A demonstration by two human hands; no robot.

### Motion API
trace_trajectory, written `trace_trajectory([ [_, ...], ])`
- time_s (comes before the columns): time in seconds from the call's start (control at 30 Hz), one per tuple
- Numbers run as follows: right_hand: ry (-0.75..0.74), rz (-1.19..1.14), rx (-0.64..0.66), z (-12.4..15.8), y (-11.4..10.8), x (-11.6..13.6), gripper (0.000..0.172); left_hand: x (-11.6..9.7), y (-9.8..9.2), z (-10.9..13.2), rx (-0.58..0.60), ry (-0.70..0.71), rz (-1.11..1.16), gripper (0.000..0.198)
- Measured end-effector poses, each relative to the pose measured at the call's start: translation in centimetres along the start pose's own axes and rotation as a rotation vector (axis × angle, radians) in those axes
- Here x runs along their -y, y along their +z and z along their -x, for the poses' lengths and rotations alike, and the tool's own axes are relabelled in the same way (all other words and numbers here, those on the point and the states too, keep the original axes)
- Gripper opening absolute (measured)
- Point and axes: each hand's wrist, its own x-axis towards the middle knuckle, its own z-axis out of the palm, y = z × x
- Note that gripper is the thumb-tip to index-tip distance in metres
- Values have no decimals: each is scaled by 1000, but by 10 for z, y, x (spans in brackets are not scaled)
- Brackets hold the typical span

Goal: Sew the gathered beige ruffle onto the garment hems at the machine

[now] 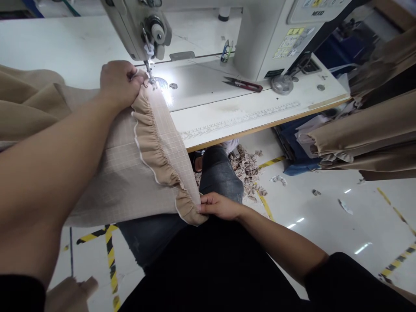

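A beige checked fabric piece (130, 173) with a gathered ruffle and white piping (152, 147) runs from the sewing machine's needle (150, 71) down over the table edge to my lap. My left hand (118, 82) is closed on the fabric's top end, right beside the presser foot. My right hand (218, 205) pinches the lower corner of the ruffled edge above my knee. The fabric is stretched between both hands.
The white sewing machine (260, 30) stands on a white table (227, 112) with a printed ruler. Red-handled thread snips (243, 83) lie near the machine's base. More tan fabric is piled at left (29, 99) and hangs at right (367, 130). Fabric scraps (247, 167) litter the floor.
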Motion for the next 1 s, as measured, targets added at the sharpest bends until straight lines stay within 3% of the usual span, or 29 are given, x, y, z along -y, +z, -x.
trace_trajectory([
  [0.43, -95, 192, -189, 13, 20, -3, 62, 19, -1, -10, 30, 16, 102, 26],
  [0.67, -101, 238, -237, 20, 10, 6, 61, 20, -20, -14, 168, -40, 378, 24],
  [0.77, -135, 390, -269, 29, 9, 38, 63, 19, -41, -8, 278, -36, 553, 19],
  [0.87, -349, 606, -386, 26, 15, 93, 40, 14, -66, 6, 372, 5, 667, 19],
  [0.93, -541, 588, -456, 7, 21, 136, 32, 7, -83, 18, 434, 50, 711, 22],
  [1.0, -628, 505, -433, -23, 27, 176, 41, -1, -99, 29, 501, 93, 748, 24],
])
